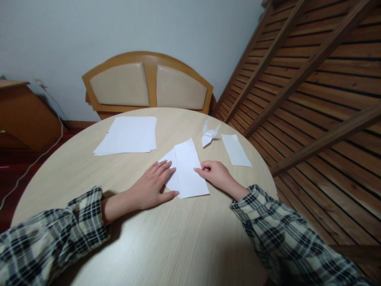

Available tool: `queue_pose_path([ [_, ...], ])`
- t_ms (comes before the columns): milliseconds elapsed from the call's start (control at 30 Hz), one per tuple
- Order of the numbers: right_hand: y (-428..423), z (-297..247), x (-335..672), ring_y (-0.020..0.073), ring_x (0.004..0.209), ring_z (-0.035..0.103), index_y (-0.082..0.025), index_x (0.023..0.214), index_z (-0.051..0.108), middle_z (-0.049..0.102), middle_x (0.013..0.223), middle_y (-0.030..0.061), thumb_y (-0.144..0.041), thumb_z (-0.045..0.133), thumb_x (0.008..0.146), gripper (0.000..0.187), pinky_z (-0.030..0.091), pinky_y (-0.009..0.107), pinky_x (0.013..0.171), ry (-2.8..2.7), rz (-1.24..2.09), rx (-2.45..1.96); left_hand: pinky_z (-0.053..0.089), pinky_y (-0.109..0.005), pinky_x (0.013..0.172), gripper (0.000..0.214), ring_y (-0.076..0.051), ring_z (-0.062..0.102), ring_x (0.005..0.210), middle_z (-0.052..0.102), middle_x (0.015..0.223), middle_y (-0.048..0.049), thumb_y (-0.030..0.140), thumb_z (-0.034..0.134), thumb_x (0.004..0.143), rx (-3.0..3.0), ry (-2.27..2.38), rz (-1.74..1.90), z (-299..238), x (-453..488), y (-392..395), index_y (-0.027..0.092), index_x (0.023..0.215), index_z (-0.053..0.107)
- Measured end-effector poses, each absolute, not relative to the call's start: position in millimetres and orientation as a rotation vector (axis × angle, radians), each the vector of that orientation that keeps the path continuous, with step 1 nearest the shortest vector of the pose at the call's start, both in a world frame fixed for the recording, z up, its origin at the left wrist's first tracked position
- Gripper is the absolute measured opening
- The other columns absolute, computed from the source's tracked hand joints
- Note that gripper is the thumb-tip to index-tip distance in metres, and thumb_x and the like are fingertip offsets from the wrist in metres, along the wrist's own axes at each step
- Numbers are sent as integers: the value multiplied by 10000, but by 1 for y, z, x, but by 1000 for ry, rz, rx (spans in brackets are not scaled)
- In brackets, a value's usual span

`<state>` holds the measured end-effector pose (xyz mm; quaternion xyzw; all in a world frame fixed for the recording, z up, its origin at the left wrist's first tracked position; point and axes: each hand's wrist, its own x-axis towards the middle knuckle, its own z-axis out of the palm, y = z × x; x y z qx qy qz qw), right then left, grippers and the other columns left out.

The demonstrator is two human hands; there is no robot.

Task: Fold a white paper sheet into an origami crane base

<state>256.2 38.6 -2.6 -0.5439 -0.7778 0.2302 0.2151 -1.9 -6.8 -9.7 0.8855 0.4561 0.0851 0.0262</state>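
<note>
A folded white sheet of paper lies in front of me, with a triangular flap on its left and a long rectangular panel on its right. My left hand rests flat over the triangular part, fingers spread and thumb near the bottom edge. At the right edge of the paper, my right hand is closed, its thumb lying on the edge and the other fingers curled. The undersides of those fingers are hidden. Just beyond the sheet stands a white origami crane.
All the paper is on a round pale wooden table. A stack of white sheets sits at the back left, and a narrow paper strip at the right. Behind are a padded headboard and, rightward, a slatted wooden panel.
</note>
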Motion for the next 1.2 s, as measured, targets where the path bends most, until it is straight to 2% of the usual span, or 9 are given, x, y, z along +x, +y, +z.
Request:
queue_pose_path([
  [200,37,0,255,112,535,377,-186,554,439,427,540,-24,-454,528,872,426,205,292,528,-2204,626,-1517,196,-509,1174,771,-332,282,1429,378,1515,-196,685,404,885,2743,1399,276,-11,-2,-7,104,1391,444],
  [633,34,3,260,97,539,329,-188,521,368,365,546,-40,-280,562,799,351,208,287,532,-2311,795,-1395,192,-504,1174,766,-327,281,1432,378,1515,-197,685,381,893,2750,1401,254,-12,-2,-6,110,1395,440],
  [733,35,3,262,99,544,337,-188,540,381,371,557,-39,-327,558,827,365,213,284,530,-2287,814,-1380,198,-522,1169,771,-334,279,1431,373,1518,-197,692,377,892,2745,1399,268,-12,-2,-6,114,1398,438],
  [967,39,2,268,102,539,304,-188,542,406,318,558,-40,-561,510,873,509,198,282,518,-2250,905,-1381,198,-521,1170,781,-333,273,1434,358,1527,-193,693,370,894,2749,1402,268,-13,-3,-6,114,1417,420],
  [1200,38,2,269,101,547,276,-188,544,376,285,566,-42,-529,524,877,499,174,284,518,-2267,947,-1352,176,-519,1173,776,-322,255,1443,323,1545,-184,685,339,909,2760,1412,217,-11,-2,-8,139,1459,384],
])
